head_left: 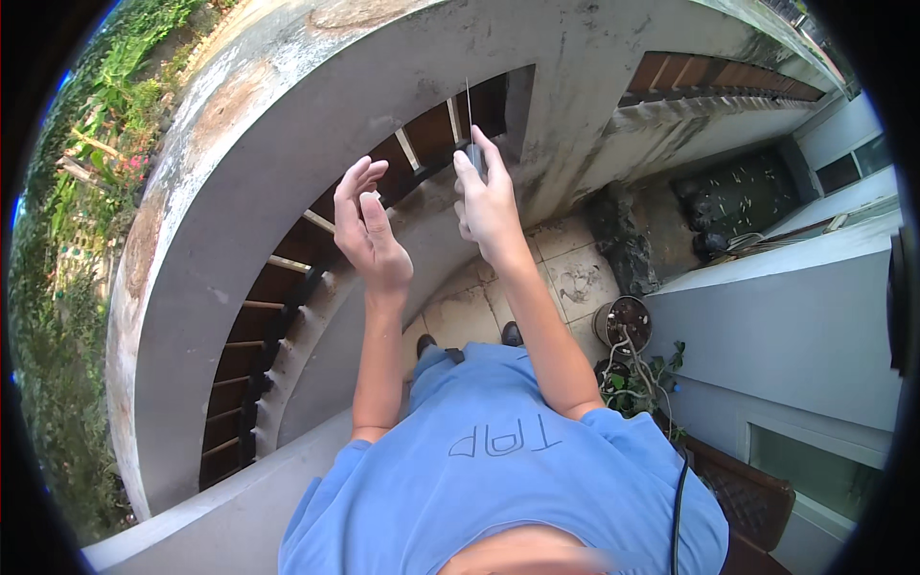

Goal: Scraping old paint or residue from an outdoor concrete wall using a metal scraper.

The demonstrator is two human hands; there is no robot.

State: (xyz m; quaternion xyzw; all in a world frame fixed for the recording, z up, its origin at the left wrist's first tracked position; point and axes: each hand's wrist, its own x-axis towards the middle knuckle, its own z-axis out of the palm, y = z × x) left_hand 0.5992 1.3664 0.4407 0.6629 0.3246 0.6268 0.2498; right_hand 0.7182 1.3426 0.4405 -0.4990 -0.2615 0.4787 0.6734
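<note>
My right hand [491,206] is raised in front of me, closed around a thin-bladed tool with a grey handle [476,161]. Its narrow blade points away from me and shows almost edge-on, so its exact kind is unclear. The index finger stretches along the handle. To its left, my left hand [372,235] is held up with its fingers slightly curved and the thumb apart. A small pale spot shows by its thumb tip; I cannot make out what it is. Beyond both hands stands the curved grey parapet wall [316,125], with slatted openings; neither hand visibly touches it.
Tiles [575,273] lie under my feet. On the right are a plant pot [623,324] with a branching plant, a grey house wall [767,335] and a brown piece of furniture [743,489]. A dark basin-like area [743,196] lies far right. Greenery [72,383] grows beyond the parapet.
</note>
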